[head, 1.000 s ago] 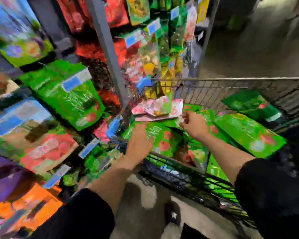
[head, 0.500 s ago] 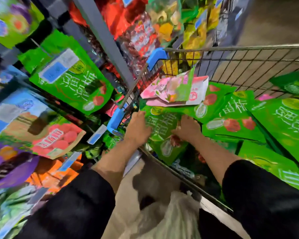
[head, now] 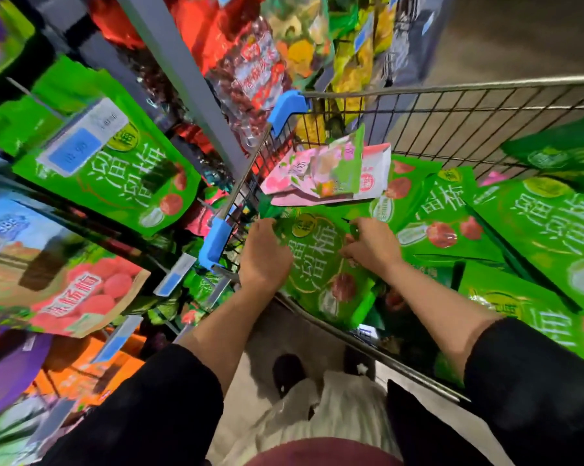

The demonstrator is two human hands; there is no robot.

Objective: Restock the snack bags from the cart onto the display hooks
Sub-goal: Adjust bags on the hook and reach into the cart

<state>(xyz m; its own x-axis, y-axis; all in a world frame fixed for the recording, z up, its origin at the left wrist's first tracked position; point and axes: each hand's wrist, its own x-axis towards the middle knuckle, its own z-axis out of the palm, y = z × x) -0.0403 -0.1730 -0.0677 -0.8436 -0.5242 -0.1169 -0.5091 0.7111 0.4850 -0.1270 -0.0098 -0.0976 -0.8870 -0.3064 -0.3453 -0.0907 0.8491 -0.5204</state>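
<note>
A wire cart (head: 452,105) with blue corner guards holds several green snack bags with red plums printed on them. Both my hands are down in its near left corner on one green bag (head: 317,264). My left hand (head: 265,255) grips the bag's left edge, and my right hand (head: 371,245) pinches its top right part. A few pink snack bags (head: 331,173) lie on the pile just beyond. On the left, a matching green bag (head: 115,169) hangs on a display hook behind a blue price tag.
The hook rack on the left carries a lychee-print bag (head: 65,274), purple and orange bags below, red and yellow bags higher up. A grey upright post (head: 183,79) stands between rack and cart. My shoes (head: 290,368) are on the floor by the cart's near rim.
The view dropped and closed in on the cart. My hands moved lower onto the green bag; the right hand left the pink bags and took hold of the green one.
</note>
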